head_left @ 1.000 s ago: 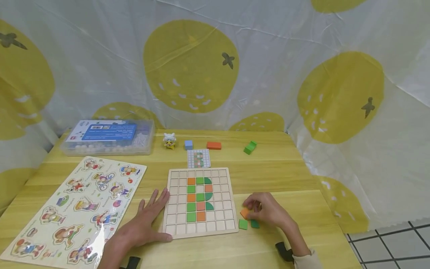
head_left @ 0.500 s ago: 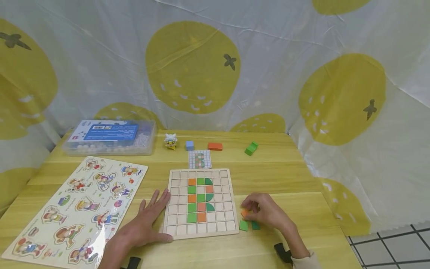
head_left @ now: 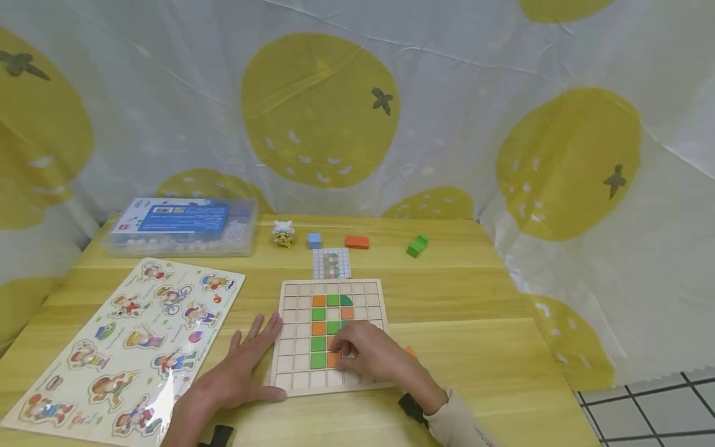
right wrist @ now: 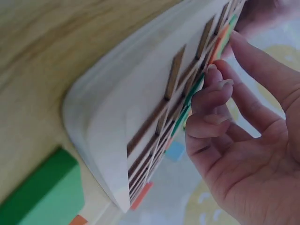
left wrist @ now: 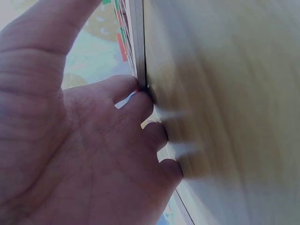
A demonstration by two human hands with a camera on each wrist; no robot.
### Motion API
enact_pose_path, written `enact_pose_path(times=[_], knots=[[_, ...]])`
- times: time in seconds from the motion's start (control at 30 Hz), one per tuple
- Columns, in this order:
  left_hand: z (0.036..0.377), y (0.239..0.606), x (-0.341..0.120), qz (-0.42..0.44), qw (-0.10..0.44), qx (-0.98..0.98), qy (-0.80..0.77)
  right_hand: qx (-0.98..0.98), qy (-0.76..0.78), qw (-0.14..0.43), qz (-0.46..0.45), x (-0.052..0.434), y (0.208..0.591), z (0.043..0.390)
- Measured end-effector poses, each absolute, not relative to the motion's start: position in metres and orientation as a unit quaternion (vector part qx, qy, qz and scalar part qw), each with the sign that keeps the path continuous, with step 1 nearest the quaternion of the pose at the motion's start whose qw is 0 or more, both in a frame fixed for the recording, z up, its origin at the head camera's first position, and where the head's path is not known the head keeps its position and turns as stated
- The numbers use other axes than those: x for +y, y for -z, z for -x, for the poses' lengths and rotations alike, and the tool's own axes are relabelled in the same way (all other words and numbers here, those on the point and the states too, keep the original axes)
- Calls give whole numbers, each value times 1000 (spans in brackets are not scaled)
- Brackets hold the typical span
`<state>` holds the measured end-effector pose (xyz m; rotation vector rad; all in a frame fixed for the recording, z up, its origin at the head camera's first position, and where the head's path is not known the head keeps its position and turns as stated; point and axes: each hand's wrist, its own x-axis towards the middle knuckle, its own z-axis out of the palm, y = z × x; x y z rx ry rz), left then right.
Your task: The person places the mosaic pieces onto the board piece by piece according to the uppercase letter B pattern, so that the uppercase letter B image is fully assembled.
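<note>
A wooden grid board lies on the table, with green, orange and pink tiles set in its cells. My left hand rests along the board's left side with fingers spread, fingertips at its edge; the left wrist view shows the palm and fingers beside the board's edge. Over the lower middle of the board, my right hand has its thumb and index fingertips at an orange square tile, and the other fingers are curled. Dark green quarter-round tiles lie near these fingers. The right hand hides several cells.
Right of the board lie an orange tile and a dark green piece. A pattern card, blue block, red block, green block, figurine and plastic case stand behind. A picture puzzle lies left.
My right hand has moved left from the loose tiles beside the board to above the board's filled cells. The left hand stays at the board's left edge.
</note>
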<state>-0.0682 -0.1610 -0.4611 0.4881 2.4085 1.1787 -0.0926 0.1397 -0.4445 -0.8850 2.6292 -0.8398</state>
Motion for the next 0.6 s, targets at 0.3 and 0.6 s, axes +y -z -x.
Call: enact_pose_path(times=[0.3, 0.6], knots=[[68, 460, -160, -172, 203, 869, -416, 909, 287, 128, 274, 134, 446, 93], [69, 460, -160, -177, 202, 868, -417, 905, 314, 144, 249, 133, 445, 93]])
